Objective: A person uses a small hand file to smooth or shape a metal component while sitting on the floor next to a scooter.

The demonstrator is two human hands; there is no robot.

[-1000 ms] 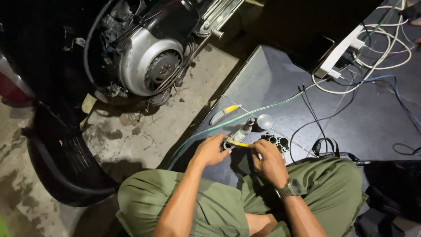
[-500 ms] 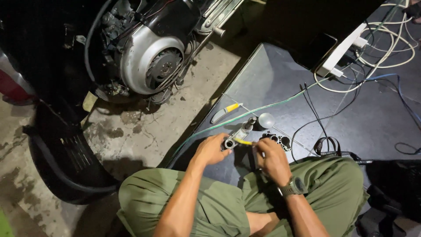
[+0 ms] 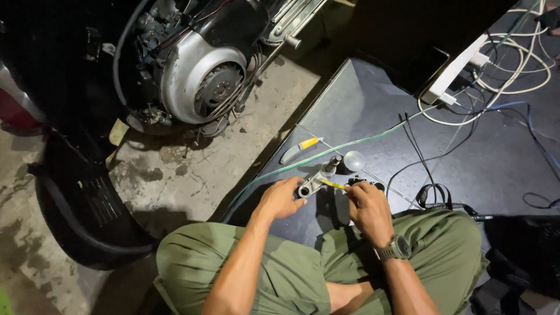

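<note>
The left hand grips a small grey metal part. The right hand pinches a thin yellow stick beside it; its tip is hidden.

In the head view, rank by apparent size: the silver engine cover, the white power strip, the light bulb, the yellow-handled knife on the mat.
1. silver engine cover
2. white power strip
3. yellow-handled knife
4. light bulb

The left hand covers the near end of the small metal part, so its full shape cannot be told. The right hand hides most of the yellow tool. The engine is cut off by the frame's top edge. At the upper right, the white cables run out of frame. The watch face is too small to tell.
</note>
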